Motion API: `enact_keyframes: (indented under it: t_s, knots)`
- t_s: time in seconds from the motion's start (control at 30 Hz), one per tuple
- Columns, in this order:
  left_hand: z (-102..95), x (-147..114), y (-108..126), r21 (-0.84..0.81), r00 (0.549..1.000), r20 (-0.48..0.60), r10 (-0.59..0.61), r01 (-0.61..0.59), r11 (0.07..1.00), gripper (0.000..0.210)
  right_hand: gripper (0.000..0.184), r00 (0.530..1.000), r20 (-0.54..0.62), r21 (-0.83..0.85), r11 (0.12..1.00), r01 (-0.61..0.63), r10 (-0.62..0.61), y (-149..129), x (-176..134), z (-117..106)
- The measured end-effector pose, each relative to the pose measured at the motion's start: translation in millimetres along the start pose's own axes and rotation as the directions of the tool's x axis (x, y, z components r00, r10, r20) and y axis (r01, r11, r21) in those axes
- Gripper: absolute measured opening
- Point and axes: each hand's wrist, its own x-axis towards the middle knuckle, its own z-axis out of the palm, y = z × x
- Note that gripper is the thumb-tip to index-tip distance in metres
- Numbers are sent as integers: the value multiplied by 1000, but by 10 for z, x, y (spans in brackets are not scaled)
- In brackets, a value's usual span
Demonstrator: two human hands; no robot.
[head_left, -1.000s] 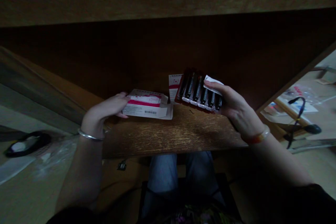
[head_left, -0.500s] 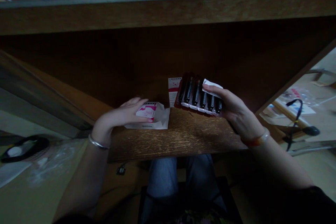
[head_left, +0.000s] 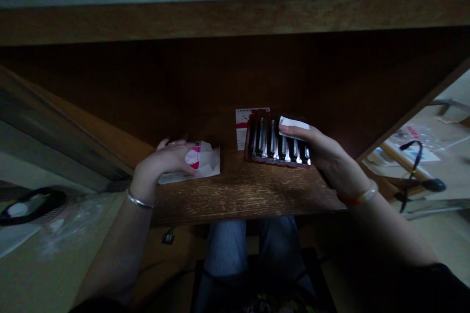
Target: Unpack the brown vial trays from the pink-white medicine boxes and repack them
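The left hand [head_left: 167,161] is lying at about 9 o'clock on the wooden counter [head_left: 242,193], and its grip is closing on a white and pink carton [head_left: 203,162], fingers bent over the top of it. The carton is resting flat on the counter. The right hand [head_left: 323,151] is at about 3 o'clock, and its grip is closing around a dark red tray of vials [head_left: 273,141]; the thumb is pressing a folded white paper [head_left: 293,122] against the tray. The tray is being held tilted, near the back of the counter. A second small carton [head_left: 242,124] is standing just behind the tray, at 12 o'clock.
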Motion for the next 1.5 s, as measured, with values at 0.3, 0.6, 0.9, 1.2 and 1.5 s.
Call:
enact_keyframes:
  t_s: [0.3, 0.6, 0.9, 1.2, 1.5]
  knots:
    - [202, -99, 916, -937, 968, -50, 246, -131, 325, 60, 37, 999, 29, -82, 996, -34, 36, 90, 21, 63]
    - [325, -89, 1048, -991, 956, -57, 288, -88, 98, 44, 42, 999, -20, -156, 987, -36, 33, 155, 115, 19]
    - [451, 75, 1015, -990, 983, 140, 123, 141, -5, 19, 46, 997, -66, -338, 939, -60, 40, 236, 250, -163]
    - [710, 293, 921, -976, 978, 206, 22, 203, 81, 20, 33, 998, 61, -794, 606, 53, -6, 42, 242, -675]
    - [797, 273, 919, -961, 989, 127, 70, 105, 256, 28, 32, 996, -18, -939, 340, -46, 83, 279, 384, -887]
